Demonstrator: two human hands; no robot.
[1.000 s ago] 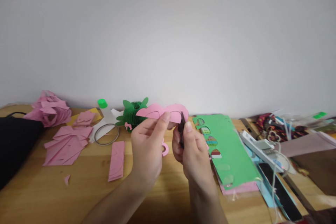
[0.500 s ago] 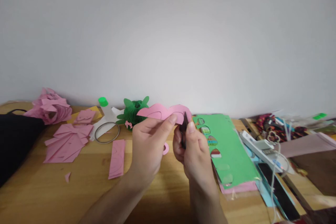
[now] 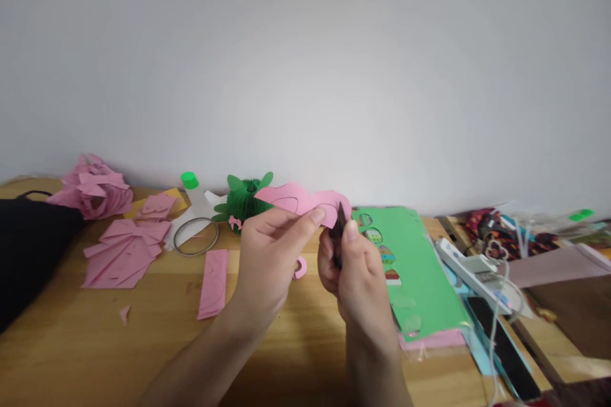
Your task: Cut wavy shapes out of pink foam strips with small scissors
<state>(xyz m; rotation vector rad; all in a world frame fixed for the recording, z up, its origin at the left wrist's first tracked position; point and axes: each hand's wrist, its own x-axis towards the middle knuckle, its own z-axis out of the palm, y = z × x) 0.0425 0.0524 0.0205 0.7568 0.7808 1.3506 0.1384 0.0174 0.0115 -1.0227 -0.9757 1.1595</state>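
My left hand (image 3: 270, 261) pinches a pink paper cut-out (image 3: 298, 199) with pencil outlines on it, held up over the wooden table (image 3: 157, 343). My right hand (image 3: 356, 267) is closed round small dark scissors (image 3: 340, 229), whose blades meet the right end of the pink paper. A small pink curl of paper (image 3: 300, 267) lies or hangs between my hands. Behind the paper stands a green honeycomb paper ball (image 3: 243, 197) with leaves.
Pink paper scraps (image 3: 125, 251), a pink strip (image 3: 212, 283), a tape ring (image 3: 196, 236) and a green-capped glue bottle (image 3: 193, 194) lie at the left. A black bag (image 3: 28, 254) sits far left. A green sticker sheet (image 3: 413, 267), cables and clutter fill the right.
Both hands have shifted slightly right and up with the pink paper; the scissors have stayed at its right end. The view has tilted a little.
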